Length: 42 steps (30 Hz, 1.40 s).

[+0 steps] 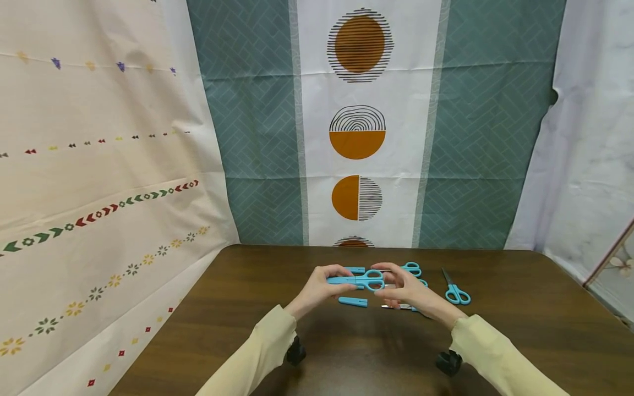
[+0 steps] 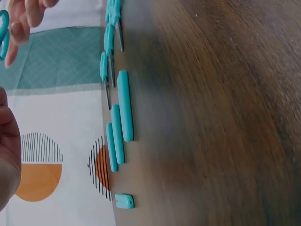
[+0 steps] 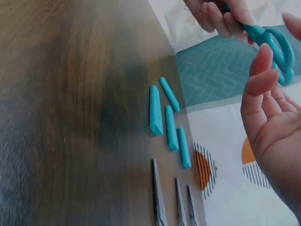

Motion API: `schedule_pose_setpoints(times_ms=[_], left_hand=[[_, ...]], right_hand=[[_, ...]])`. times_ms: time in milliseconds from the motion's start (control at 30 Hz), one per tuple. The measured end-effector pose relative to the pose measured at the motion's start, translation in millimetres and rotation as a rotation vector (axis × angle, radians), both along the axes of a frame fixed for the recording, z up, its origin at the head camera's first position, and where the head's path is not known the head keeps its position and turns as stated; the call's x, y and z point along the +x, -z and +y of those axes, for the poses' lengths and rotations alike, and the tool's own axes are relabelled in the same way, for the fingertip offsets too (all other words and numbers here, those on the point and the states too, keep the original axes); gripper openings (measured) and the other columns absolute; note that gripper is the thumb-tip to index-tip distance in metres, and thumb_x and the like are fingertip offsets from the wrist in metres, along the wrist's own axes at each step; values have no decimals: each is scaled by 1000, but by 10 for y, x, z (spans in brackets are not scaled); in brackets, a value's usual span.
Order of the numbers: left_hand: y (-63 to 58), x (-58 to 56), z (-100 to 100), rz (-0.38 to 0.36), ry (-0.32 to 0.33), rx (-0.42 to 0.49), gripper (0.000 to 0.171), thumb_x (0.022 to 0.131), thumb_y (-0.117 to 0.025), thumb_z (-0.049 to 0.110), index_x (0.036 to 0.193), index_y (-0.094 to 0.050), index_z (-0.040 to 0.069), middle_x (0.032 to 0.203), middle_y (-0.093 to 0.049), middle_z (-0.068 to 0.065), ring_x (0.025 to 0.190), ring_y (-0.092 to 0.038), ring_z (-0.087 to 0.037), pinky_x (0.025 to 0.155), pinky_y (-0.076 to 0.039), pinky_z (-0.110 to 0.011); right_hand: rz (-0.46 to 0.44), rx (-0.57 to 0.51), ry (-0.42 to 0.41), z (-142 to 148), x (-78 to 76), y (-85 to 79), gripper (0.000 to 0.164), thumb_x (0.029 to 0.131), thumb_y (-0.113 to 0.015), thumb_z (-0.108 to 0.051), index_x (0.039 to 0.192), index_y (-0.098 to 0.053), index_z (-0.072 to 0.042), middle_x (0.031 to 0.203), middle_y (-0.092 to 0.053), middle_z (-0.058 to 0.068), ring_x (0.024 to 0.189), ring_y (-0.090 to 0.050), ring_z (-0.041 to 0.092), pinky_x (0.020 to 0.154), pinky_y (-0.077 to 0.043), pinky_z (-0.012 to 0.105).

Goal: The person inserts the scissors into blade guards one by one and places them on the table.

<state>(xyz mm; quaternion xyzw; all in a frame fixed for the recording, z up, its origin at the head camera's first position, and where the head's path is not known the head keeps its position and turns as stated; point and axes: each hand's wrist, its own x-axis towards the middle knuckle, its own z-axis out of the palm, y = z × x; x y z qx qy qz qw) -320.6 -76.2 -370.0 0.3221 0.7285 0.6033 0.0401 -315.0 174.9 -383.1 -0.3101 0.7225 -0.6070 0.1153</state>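
Observation:
In the head view my left hand [image 1: 324,287] pinches a pair of scissors [image 1: 373,280] whose blades are inside a light-blue sheath [image 1: 342,280]. The scissors are held up above the table, handle loops toward the right. My right hand [image 1: 408,290] is at those loops, thumb and fingers spread around them with a gap showing. In the right wrist view the right hand [image 3: 273,108] has its fingertips beside the blue handles [image 3: 282,52]; whether they touch, I cannot tell. The left wrist view shows only part of the left hand [image 2: 7,146].
Loose blue sheaths [image 1: 353,302] lie on the brown table [image 1: 238,324] behind and below the hands. Several uncapped scissors lie to the right, one pair [image 1: 458,295] apart from the others, and another [image 1: 411,268] at the back. Patterned cloth [image 1: 257,137] hangs behind the table.

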Motion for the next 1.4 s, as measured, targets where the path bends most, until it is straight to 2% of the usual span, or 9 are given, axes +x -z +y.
schedule_pose_setpoints(times_ms=[100,333,467,633,800,1000,1100,1267,1400], left_hand=[[-37,25,-33,-3,-7,-15,21,81,-69,11,98,-64,0,70,-58,-13,51,-46,-22,47,-41,-29],[-20,-6,-130,13,-55,-36,22,80,-70,10,99,-64,-1,77,-60,-5,62,-47,-42,51,-44,-29],[2,-20,-194,27,-85,-44,21,81,-69,8,98,-64,-1,71,-58,-6,55,-47,-29,51,-44,-34],[40,-18,-309,1,-129,-33,21,80,-70,8,98,-65,-1,70,-57,-11,60,-43,-45,53,-42,-43],[75,-25,-430,-15,-177,-17,23,80,-70,9,100,-65,0,75,-60,-17,56,-45,-37,51,-41,-30],[97,-38,-537,8,-226,-21,22,79,-71,12,97,-65,0,66,-55,-11,58,-45,-44,53,-44,-36],[101,-39,-574,11,-251,-29,23,79,-72,14,96,-65,1,67,-55,-13,55,-47,-35,56,-45,-41],[109,-37,-647,39,-307,-32,24,79,-72,12,97,-65,-2,72,-57,-20,52,-50,-27,55,-46,-42],[118,-39,-726,50,-347,-36,24,79,-72,12,97,-65,-2,72,-59,-16,57,-50,-41,58,-45,-50]], right_hand=[[21,-5,8,68,3,5,52,90,-57,-10,133,-30,-1,89,-52,18,53,-47,19,52,-45,38],[75,-58,63,196,12,-1,43,92,-52,-8,131,-35,0,89,-55,18,54,-47,19,46,-42,37],[79,-52,113,273,31,15,42,92,-54,-10,129,-38,1,92,-58,21,65,-56,26,54,-48,42],[72,-58,175,385,64,39,36,91,-56,-10,122,-46,4,100,-60,26,85,-60,33,70,-47,49],[139,-44,238,541,83,59,34,91,-56,-9,121,-49,5,107,-60,21,93,-59,31,73,-48,40],[222,32,323,750,101,110,36,91,-56,-12,123,-49,1,114,-57,17,97,-57,18,78,-46,31],[254,108,413,853,112,140,37,90,-58,-18,123,-50,-3,116,-56,14,100,-54,15,79,-44,26],[303,263,544,1009,115,191,43,89,-59,-26,124,-48,-3,118,-53,13,106,-47,30,77,-42,29],[305,311,583,1125,119,232,48,88,-60,-26,124,-45,1,119,-50,18,108,-44,37,77,-42,27]])
